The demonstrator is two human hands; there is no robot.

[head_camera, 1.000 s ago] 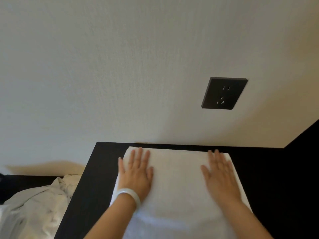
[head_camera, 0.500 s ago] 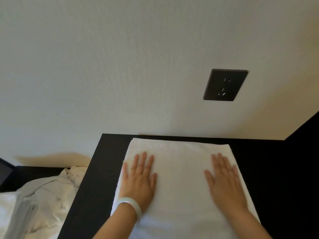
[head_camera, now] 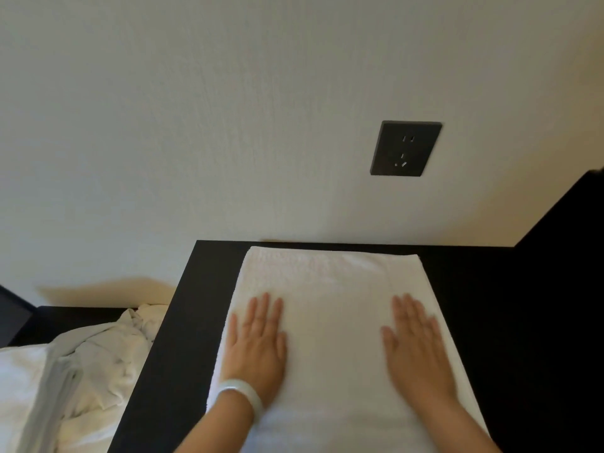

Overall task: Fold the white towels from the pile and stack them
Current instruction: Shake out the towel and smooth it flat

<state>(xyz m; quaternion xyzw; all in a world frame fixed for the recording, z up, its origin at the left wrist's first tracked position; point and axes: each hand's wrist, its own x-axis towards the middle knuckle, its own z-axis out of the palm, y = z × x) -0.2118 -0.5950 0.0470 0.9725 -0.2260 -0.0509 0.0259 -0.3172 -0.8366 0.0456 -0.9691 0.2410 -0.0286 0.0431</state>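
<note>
Head view: a white towel (head_camera: pixel 333 289) lies flat on the black table (head_camera: pixel 183 322), its far edge close to the wall beneath a dark socket (head_camera: pixel 406 148). The left hand (head_camera: pixel 256 348), a pale bracelet (head_camera: pixel 243 392) at its wrist, presses palm-down on the towel's left side, fingers straight, gripping nothing. The right hand (head_camera: pixel 416 349) lies flat on the right side, likewise holding nothing. The rumpled towel pile (head_camera: pixel 98 361) sits left of the table.
</note>
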